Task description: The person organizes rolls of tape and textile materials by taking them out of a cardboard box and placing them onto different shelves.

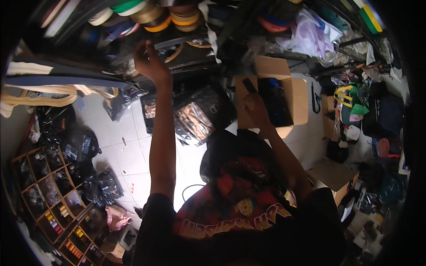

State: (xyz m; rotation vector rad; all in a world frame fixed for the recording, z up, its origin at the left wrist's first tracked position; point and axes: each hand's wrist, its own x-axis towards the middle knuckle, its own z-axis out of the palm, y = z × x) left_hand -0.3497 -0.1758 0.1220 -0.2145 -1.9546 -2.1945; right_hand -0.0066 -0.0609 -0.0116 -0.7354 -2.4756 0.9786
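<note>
My left hand [150, 64] is raised at the shelf edge, just under the rolls of webbing. Its fingers are partly stretched and a little apart, with nothing visible in them. A tan ring-shaped coil [174, 53] lies on the shelf beside it. My right hand [254, 108] is closed around a short, flat black strip [249, 85] that sticks out past the fingers. That hand is over the left flap of an open cardboard box [298, 102]. Inside the box are dark blue and black items [274, 99], too dim to name.
Webbing rolls [184, 17] line the shelf ahead. Plastic-wrapped black bags [206, 113] lie on the tiled floor [120, 155]. A wooden compartment rack [42, 179] with thread spools stands at left. Beige strips [49, 97] jut out at far left. Piled bags [350, 106] fill the right side.
</note>
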